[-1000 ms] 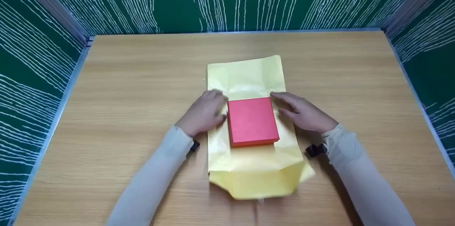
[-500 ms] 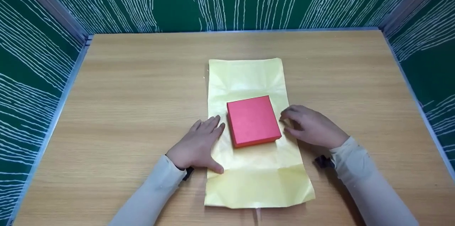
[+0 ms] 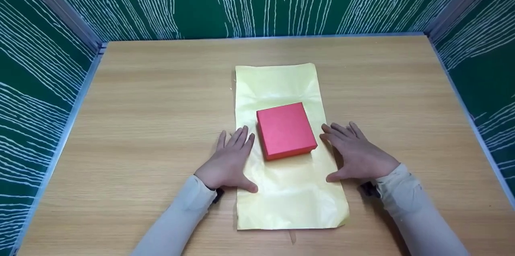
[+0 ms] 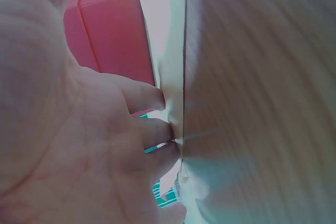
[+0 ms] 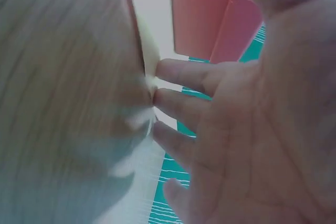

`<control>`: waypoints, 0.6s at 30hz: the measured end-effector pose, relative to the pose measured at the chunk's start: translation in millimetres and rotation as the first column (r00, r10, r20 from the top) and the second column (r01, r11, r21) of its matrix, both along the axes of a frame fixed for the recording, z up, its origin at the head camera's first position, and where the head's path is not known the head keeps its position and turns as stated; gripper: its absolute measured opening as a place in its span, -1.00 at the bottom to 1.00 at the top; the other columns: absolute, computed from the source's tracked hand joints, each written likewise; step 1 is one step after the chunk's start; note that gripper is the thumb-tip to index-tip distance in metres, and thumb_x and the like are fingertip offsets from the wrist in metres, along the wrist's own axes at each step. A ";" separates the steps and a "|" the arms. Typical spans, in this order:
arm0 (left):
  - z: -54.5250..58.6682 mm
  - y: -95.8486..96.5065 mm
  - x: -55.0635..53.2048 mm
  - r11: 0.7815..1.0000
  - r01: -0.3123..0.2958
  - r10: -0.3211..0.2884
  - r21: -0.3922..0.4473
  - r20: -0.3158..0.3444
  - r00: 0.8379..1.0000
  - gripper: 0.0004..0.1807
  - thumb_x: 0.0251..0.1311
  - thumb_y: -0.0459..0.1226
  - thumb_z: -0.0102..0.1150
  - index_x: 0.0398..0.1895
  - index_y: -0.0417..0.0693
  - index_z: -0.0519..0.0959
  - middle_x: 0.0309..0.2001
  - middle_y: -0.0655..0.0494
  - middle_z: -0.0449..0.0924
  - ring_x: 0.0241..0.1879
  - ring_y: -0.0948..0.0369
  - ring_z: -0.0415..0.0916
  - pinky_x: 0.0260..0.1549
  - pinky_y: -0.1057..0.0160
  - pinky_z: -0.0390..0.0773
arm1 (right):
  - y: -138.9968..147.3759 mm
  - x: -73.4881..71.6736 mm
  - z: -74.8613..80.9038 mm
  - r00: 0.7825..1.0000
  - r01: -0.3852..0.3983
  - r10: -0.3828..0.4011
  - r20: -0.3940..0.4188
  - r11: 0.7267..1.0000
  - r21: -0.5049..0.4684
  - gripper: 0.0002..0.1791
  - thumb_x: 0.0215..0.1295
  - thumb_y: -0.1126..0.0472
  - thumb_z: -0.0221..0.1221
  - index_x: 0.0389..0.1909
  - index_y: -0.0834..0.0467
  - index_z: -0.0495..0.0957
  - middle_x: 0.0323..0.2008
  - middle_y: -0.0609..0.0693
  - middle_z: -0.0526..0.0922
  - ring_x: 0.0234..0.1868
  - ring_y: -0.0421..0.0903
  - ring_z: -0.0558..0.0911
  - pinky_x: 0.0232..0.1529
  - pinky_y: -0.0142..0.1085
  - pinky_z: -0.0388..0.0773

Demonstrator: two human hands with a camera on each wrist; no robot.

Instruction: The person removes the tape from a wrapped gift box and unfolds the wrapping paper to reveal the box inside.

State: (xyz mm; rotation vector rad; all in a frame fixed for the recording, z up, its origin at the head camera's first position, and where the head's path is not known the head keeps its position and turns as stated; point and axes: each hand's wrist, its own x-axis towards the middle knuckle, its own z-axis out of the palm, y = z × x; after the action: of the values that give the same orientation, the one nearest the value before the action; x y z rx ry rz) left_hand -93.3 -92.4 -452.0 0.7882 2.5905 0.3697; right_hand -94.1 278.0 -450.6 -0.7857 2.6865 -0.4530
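A red square box (image 3: 286,131) sits slightly turned on a long pale-yellow sheet of paper (image 3: 291,191), which shows faint creases and lies flat. My left hand (image 3: 228,163), fingers spread, rests at the sheet's left edge beside the box; its thumb lies on the paper. On the opposite side my right hand (image 3: 360,153) is spread too, its fingertips at the right edge, apart from the box. Both wrist views show fingertips touching the paper's edge, with the box (image 4: 113,30) beyond the left palm and the same box (image 5: 202,17) beyond the right one.
The wooden table (image 3: 161,87) extends to both sides of the paper. Green walls with white lines (image 3: 257,2) enclose its back and sides. A small strip-like mark (image 3: 292,236) shows on the table below the paper's near end.
The paper's near end, raised and folded a second ago, has come down flat. Both hands have moved nearer to me, and the right fingers have spread. The box has turned slightly.
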 end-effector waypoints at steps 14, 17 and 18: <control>2.0 -2.9 0.0 0.999 -0.007 0.008 0.049 -0.005 1.000 0.49 -0.17 0.42 0.44 0.66 -0.20 -0.06 0.67 -0.16 -0.30 0.66 -0.03 -0.38 0.52 -0.18 -0.44 | 3.5 -1.9 -2.4 1.000 -0.017 0.017 -0.002 1.000 -0.021 0.31 0.00 -0.36 0.47 0.60 0.28 0.11 0.62 0.22 0.06 0.63 0.29 -0.06 0.52 0.22 -0.47; 3.6 3.2 -2.8 0.996 -0.046 0.047 0.073 -0.010 0.999 0.37 -0.03 0.47 0.30 0.65 -0.20 0.02 0.67 -0.14 -0.19 0.66 -0.02 -0.31 0.54 -0.13 -0.41 | 0.0 -0.5 -0.5 0.998 -0.043 0.040 -0.047 0.998 -0.056 0.23 0.08 -0.39 0.40 0.58 0.26 0.17 0.61 0.24 0.09 0.62 0.31 -0.04 0.52 0.24 -0.45; 4.0 5.5 -4.1 0.995 -0.057 0.059 0.085 -0.016 0.998 0.34 0.01 0.46 0.27 0.64 -0.20 0.05 0.67 -0.14 -0.16 0.66 -0.03 -0.27 0.55 -0.12 -0.38 | -1.4 0.1 0.1 0.997 -0.053 0.049 -0.062 0.996 -0.068 0.20 0.12 -0.39 0.38 0.58 0.26 0.18 0.60 0.24 0.09 0.62 0.31 -0.03 0.52 0.25 -0.45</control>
State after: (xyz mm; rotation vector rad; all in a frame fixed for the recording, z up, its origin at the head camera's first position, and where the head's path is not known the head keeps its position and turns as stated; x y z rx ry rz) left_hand -97.5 -86.9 -448.0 0.7487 2.6341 0.4942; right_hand -94.0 276.6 -450.5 -0.8995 2.7111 -0.5216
